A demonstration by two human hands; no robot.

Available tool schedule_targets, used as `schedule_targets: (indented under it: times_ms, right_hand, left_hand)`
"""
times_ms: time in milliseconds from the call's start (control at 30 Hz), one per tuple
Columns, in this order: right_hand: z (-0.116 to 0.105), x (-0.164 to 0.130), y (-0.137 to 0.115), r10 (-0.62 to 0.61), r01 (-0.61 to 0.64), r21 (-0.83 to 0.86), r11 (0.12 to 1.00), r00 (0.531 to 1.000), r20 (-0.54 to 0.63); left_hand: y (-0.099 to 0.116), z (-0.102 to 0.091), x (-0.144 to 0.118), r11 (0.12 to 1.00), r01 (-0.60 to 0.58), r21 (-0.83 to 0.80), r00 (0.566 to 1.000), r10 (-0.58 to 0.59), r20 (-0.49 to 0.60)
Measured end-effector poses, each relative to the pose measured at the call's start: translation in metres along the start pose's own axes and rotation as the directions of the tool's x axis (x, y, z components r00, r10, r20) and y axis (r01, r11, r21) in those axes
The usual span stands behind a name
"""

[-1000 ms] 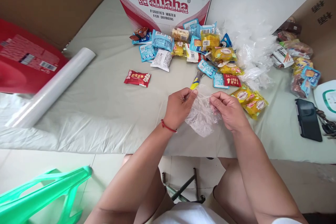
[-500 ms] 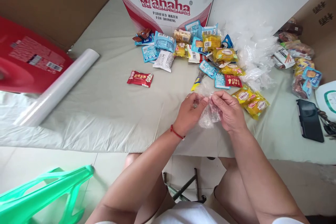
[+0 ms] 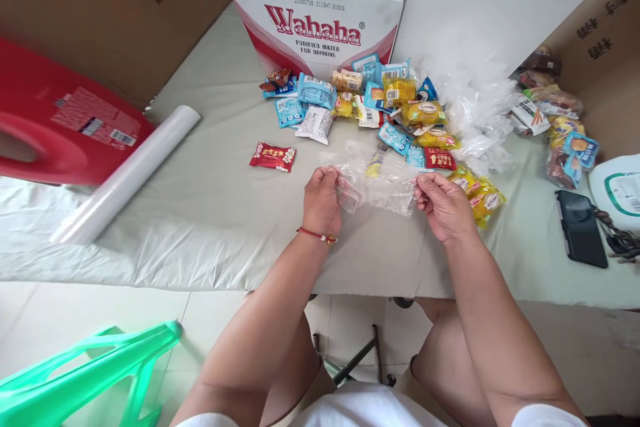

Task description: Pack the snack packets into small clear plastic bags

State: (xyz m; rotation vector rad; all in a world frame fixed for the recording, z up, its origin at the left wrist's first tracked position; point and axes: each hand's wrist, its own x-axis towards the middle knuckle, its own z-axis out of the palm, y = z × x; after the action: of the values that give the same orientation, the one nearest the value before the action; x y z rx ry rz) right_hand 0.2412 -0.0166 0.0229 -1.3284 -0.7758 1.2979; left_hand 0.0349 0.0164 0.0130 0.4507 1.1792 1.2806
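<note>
A clear plastic bag (image 3: 387, 192) is stretched between my two hands, above the cloth-covered table. My left hand (image 3: 323, 200) pinches its left side, and my right hand (image 3: 444, 205) grips the right edge between thumb and fingers. Through the film shows a small yellow-ended packet (image 3: 376, 163) lying behind it. Left of the bag lies a red snack packet (image 3: 273, 157) by itself. Yellow cake packets (image 3: 483, 200) rest just behind my right hand. Beyond, several blue, white and yellow snack packets (image 3: 317, 91) are heaped in front of a box.
A white Wahaha carton (image 3: 320, 20) stands at the back. Crumpled clear bags (image 3: 480, 113) pile up right of the snacks. A plastic film roll (image 3: 130, 173) lies at left beside a red container (image 3: 65, 120). A phone (image 3: 581, 228) is at right; a green stool (image 3: 95, 367) stands below.
My hands have moved apart, the left one going left, and the bunched clear bag is now spread out between them. The view has shifted slightly.
</note>
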Motion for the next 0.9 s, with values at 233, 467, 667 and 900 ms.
schedule_targets:
  times_ms: [233,467,667,900]
  right_hand:
    - [-0.023,0.002,-0.008,0.038,-0.037,-0.053,0.998,0.999,0.017]
    - [-0.056,0.008,-0.017,0.079,-0.079,-0.210,0.974,0.997,-0.009]
    - [-0.061,0.007,-0.013,0.056,-0.046,-0.363,0.931,0.998,0.019]
    - [-0.039,0.003,-0.004,0.019,0.019,-0.420,0.907,0.996,0.085]
  left_hand:
    - [0.014,-0.019,0.004,0.996,-0.045,0.078,0.997,0.050,-0.064]
    - [0.023,-0.042,0.008,0.928,-0.145,0.343,0.984,0.170,-0.044]
    - [0.028,-0.076,0.017,0.509,-0.307,0.804,0.919,0.379,0.111]
    - [0.030,-0.079,0.012,-0.038,-0.378,0.925,0.534,0.807,0.252]
